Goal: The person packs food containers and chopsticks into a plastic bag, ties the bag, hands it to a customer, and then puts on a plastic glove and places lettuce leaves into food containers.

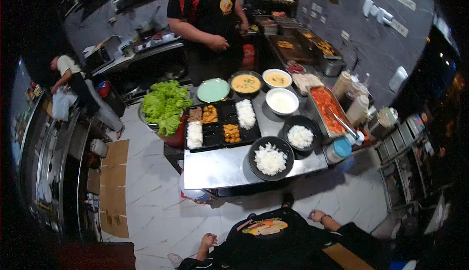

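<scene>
Left grip (209, 241) and right grip (317, 215) loosely curled, empty, two black rice bowls (253, 161) ahead, one green plate (213, 90)

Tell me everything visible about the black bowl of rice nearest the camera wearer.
The black bowl is round and wide-rimmed, with a dark surface; its material is unclear. It stands upright near the front edge of a shiny, metal-looking counter. A loose, uneven mound of white rice fills its middle, leaving dark wall showing around it. A second black bowl sits just behind and to the right, but whether the rims touch is unclear. No hand touches it.
</scene>
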`<action>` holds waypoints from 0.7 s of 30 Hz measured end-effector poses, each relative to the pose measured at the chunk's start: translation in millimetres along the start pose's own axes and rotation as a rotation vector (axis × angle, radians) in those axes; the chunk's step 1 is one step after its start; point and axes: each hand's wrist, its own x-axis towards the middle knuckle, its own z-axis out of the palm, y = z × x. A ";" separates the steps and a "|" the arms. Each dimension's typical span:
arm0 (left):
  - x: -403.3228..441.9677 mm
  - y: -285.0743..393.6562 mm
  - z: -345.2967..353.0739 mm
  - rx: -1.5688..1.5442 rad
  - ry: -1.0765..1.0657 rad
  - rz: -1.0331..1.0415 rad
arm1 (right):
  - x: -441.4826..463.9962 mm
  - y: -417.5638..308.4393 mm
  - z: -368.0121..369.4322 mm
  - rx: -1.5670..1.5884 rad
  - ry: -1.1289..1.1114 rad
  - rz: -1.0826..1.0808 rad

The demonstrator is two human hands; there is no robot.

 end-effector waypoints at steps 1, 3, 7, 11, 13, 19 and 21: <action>6.3 -4.2 -1.4 -0.025 0.019 0.017 | -2.6 1.5 0.5 -0.004 -0.021 0.012; 9.8 -9.7 -0.8 -0.036 -0.067 -0.038 | -11.1 -3.9 -3.0 -0.007 -0.067 0.033; 3.7 -3.1 12.3 0.212 0.108 -0.037 | -19.5 -19.2 -10.8 -0.055 -0.120 0.022; -32.7 29.0 30.3 0.300 0.282 -0.051 | -4.4 -22.3 -5.4 0.181 -0.058 0.136; -21.8 23.4 24.2 0.281 0.273 -0.004 | 11.1 -16.5 0.1 0.219 -0.081 0.095; -17.8 10.5 28.6 0.210 0.250 0.019 | -2.5 -34.4 -15.0 0.089 -0.008 -0.027; -20.6 4.2 34.7 0.173 0.248 -0.023 | 1.8 -29.7 -13.3 0.197 -0.046 0.088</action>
